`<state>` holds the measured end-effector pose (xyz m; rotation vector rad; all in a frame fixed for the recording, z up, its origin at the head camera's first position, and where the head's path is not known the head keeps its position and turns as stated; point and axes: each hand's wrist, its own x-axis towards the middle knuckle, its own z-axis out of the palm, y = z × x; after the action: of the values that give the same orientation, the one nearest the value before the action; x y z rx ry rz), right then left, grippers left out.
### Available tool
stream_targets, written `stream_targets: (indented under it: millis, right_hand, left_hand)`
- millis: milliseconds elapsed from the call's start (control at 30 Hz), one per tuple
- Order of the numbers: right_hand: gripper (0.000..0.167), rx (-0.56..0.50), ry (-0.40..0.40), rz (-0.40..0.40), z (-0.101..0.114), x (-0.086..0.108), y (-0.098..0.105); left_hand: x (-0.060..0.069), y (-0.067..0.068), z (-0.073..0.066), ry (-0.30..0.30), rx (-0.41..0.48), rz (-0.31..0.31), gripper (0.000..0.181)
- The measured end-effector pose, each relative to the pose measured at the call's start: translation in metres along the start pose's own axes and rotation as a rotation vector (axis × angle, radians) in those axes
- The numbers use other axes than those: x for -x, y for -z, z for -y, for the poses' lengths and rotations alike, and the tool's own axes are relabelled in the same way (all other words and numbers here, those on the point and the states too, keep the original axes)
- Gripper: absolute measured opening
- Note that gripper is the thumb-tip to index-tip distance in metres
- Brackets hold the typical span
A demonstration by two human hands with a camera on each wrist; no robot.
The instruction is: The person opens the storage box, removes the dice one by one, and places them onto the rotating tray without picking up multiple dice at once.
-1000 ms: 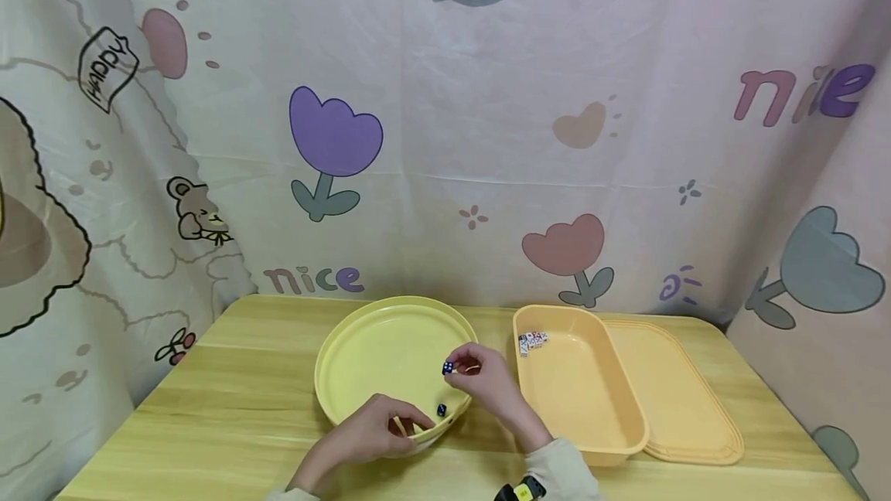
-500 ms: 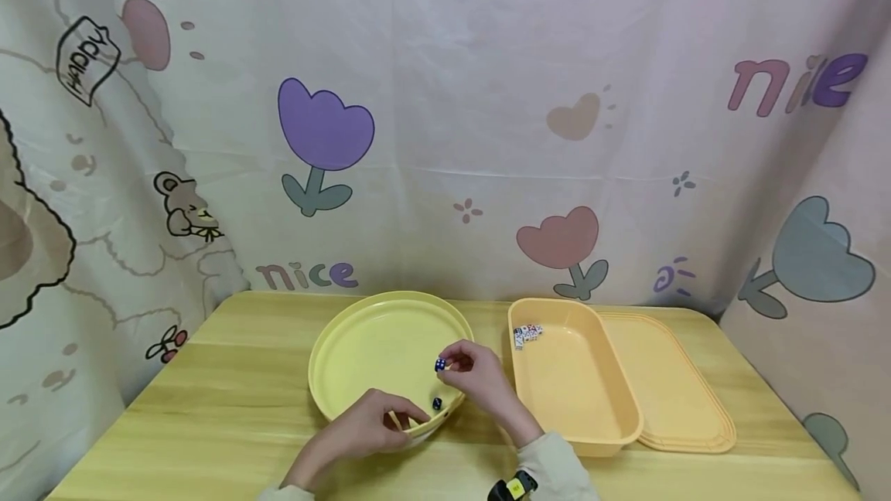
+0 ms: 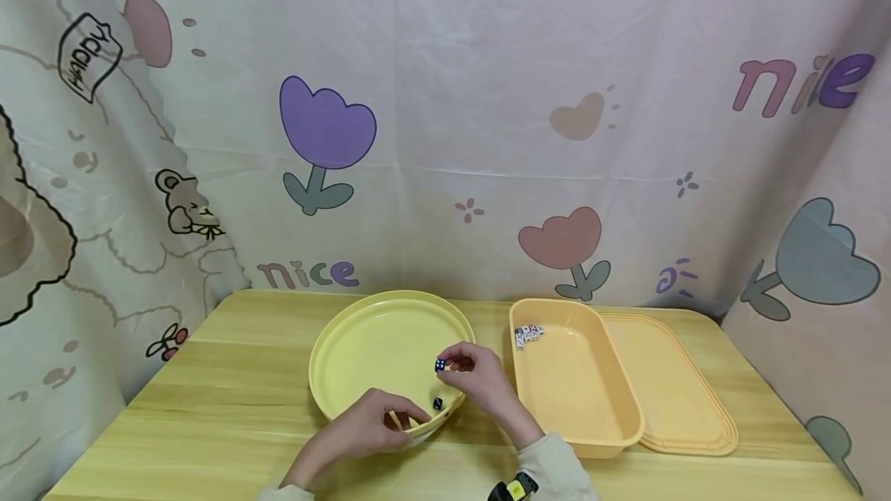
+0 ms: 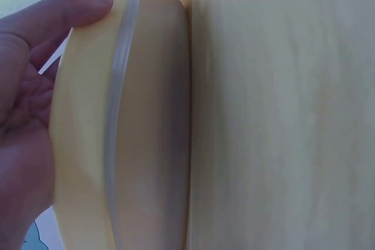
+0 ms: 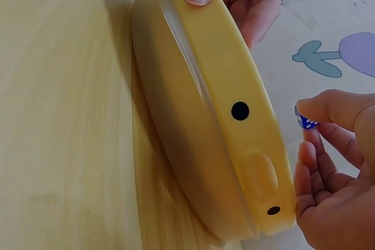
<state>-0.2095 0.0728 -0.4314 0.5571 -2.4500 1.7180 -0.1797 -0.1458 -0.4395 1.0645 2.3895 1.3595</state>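
A round yellow tray [image 3: 390,354] stands at the middle of the table, with one dark blue die [image 3: 437,403] lying inside near its right front edge. My left hand [image 3: 369,425] grips the tray's front rim, thumb outside and fingers over the edge; the left wrist view shows the thumb on the yellow side wall [image 4: 85,115]. Above the tray's right part, my right hand [image 3: 480,385] pinches a blue die [image 3: 440,365] between thumb and finger. That blue die [image 5: 306,122] also shows in the right wrist view, beside the tray's wall [image 5: 234,86].
Right of the tray stands a rectangular orange-yellow box [image 3: 578,377] with several white dice [image 3: 527,335] in its back left corner. A flat lid [image 3: 675,385] lies against the box's right side. A patterned curtain [image 3: 445,99] hangs behind the wooden table [image 3: 209,393].
The head view has shifted slightly since a second ago. Both hands hold nearly the same positions at the tray, and the die stays pinched in my right hand.
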Motion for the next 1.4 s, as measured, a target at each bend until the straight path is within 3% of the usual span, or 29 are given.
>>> stream_targets:
  millis: [267, 667, 900, 1167, 1400]
  right_hand:
    - [0.024, -0.02, 0.02, -0.024, 0.001, 0.0, -0.001]
    - [0.018, -0.022, 0.026, -0.047, 0.0, 0.001, -0.001]
    - [0.013, 0.024, 0.025, -0.049, 0.033, 0.008, 0.002]
    - [0.016, 0.014, 0.019, -0.046, 0.002, 0.001, 0.0]
    - [0.02, 0.104, 0.067, 0.04, 0.006, 0.003, 0.003]
  left_hand:
    - [0.0, 0.0, 0.0, 0.01, -0.003, 0.001, 0.026]
    - [0.0, -0.001, -0.001, -0.006, -0.016, -0.007, 0.025]
    - [0.0, -0.001, -0.001, 0.009, -0.005, -0.006, 0.024]
    - [-0.001, -0.001, -0.003, 0.025, 0.001, -0.001, 0.024]
    - [0.0, 0.0, -0.001, 0.004, 0.001, -0.009, 0.021]
